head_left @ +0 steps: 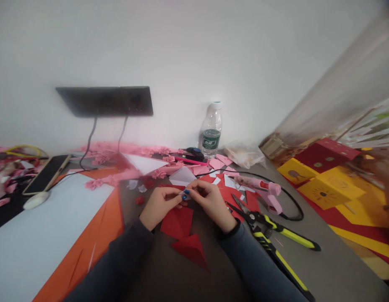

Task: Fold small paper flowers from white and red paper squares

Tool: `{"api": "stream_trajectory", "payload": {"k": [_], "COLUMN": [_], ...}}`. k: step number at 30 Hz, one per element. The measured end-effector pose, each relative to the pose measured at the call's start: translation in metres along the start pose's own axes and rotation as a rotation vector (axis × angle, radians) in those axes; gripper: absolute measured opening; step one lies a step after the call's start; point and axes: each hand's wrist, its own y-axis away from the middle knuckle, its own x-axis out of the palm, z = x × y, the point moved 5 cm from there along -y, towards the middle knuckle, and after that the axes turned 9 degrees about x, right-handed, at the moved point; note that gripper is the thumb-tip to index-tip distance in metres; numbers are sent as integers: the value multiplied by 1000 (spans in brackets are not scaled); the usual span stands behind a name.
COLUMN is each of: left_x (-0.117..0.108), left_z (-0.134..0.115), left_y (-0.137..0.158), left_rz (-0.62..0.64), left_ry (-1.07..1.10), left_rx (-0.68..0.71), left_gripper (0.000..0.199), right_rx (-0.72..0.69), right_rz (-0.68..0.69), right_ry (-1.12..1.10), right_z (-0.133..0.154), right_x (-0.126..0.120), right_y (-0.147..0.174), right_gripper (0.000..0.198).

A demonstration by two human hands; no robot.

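My left hand (161,204) and my right hand (210,204) meet over the grey table, thumbs and fingertips pinched close together. A small, pale thing seems to sit between the fingertips, too small and blurred to name. Blue polish shows on the nails. Just below the hands lie a red paper square (178,222) and a folded red paper piece (191,250). To the right of my right hand rest yellow-and-black pruning shears (268,228) with their blades apart. A pink glue gun (270,191) lies behind them.
A water bottle (212,130) stands by the wall beside a plastic bag (245,154). Pink paper flowers (103,180) and paper scraps spread behind the hands. White sheet (52,226), orange paper (117,205) and phone (47,175) are left; yellow boxes (331,188) right. The glue gun's black cable (299,205) loops around.
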Motion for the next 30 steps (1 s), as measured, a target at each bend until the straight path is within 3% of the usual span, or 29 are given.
{"api": "stream_trajectory", "payload": {"k": [10,15,30], "left_x": [0,4,4], "left_z": [4,1,-3], "left_y": [1,2,3], "left_rz": [-111,-99,-118], "left_ry": [23,-4,-176], "left_rx": [24,78,185], "left_gripper": [35,30,30], "right_rx": [-167,-213,-319], "right_rz": [-214,-218,-200], "right_ry": [161,239,287], "right_z": [10,13,22], "right_x": [-3,2,5], "right_y": [7,10,14], "right_gripper": [13,3,5]}}
